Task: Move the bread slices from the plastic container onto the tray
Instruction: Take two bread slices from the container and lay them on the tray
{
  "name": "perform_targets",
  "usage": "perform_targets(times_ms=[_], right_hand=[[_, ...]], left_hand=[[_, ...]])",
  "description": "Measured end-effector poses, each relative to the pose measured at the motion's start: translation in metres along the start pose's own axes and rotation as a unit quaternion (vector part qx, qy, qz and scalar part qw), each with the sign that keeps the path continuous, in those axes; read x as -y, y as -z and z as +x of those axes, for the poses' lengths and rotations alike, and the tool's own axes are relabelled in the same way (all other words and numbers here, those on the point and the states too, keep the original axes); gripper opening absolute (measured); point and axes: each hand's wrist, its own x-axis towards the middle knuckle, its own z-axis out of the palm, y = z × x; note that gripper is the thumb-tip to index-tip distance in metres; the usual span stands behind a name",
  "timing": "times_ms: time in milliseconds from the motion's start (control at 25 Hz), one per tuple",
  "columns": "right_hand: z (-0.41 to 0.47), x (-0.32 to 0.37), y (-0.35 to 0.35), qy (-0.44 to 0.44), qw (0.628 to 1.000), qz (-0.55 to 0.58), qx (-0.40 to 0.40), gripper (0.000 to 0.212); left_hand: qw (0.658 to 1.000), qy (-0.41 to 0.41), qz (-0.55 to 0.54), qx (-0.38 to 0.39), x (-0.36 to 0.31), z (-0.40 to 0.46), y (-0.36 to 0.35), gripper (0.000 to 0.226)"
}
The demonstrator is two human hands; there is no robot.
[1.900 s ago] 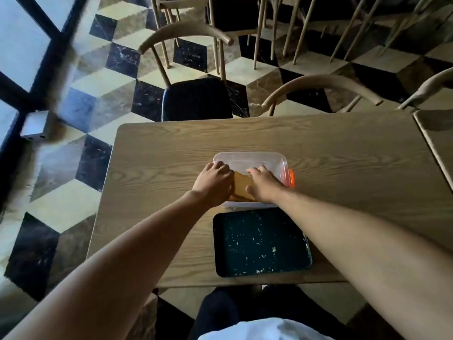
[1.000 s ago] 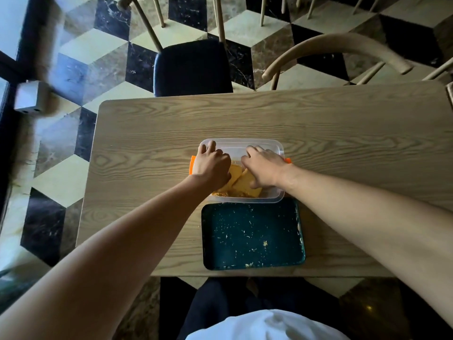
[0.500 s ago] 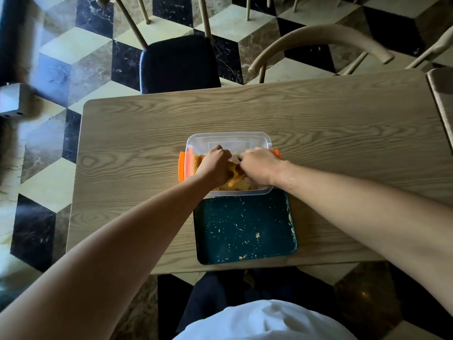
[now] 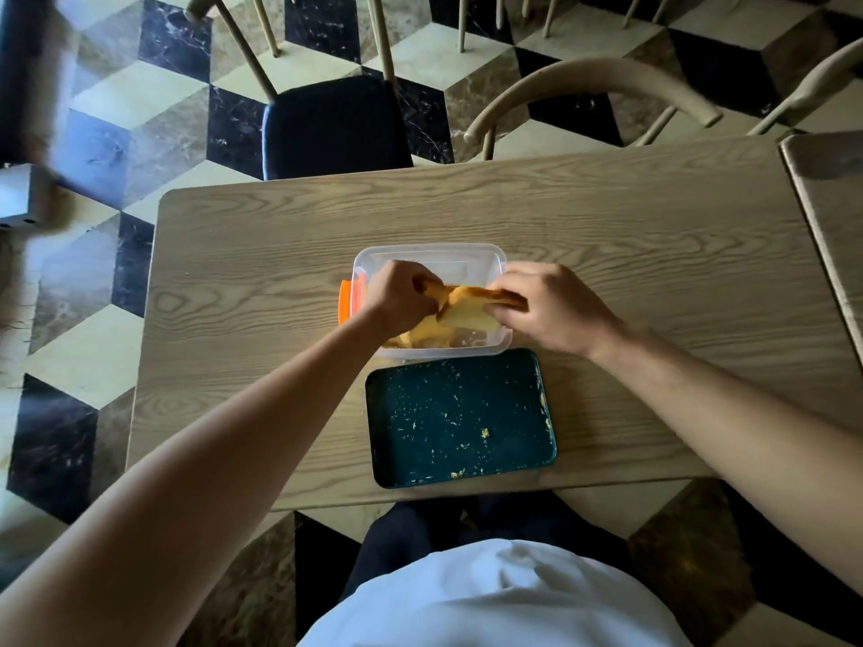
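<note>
Bread slices [image 4: 471, 306] hang above the plastic container [image 4: 434, 259], pinched between left hand [image 4: 397, 296] and right hand [image 4: 551, 310]; best kept level while carried to the tray [image 4: 460, 417] just beside it.

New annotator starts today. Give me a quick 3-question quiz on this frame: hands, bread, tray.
1. True or false: a bread slice already lies on the tray.
2. Which hands grip the lifted bread slice? A) left only B) right only C) both
3. Fill in: the tray sits on the side of the plastic container that is ____ the person.

Key: 1 false, only crumbs there. 2 C, the left hand and the right hand each pinch an end. 3 nearer.
</note>
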Motion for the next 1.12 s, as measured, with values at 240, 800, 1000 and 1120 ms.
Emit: perform_targets(times_ms=[240,800,1000,1120], right_hand=[[-0.054,0.039,-0.003,-0.097,0.975,0.189,-0.068,0.016],[-0.16,-0.011,-0.088,-0.369,0.873,0.32,-0.022,0.013],[-0.144,-0.016,-0.117,-0.454,0.792,0.406,-0.04,0.004],[-0.126,-0.021,-0.128,-0.474,0.763,0.436,-0.058,0.006]], left_hand=[[0.949,0.069,-0.303,-0.059,0.017,-0.074,0.049,0.032],[0.85,0.271,-0.451,0.027,0.101,-0.149,-0.039,0.032],[0.86,0.287,-0.422,0.035,0.095,-0.119,-0.068,0.033],[0.878,0.278,-0.389,0.028,0.092,-0.104,-0.079,0.032]])
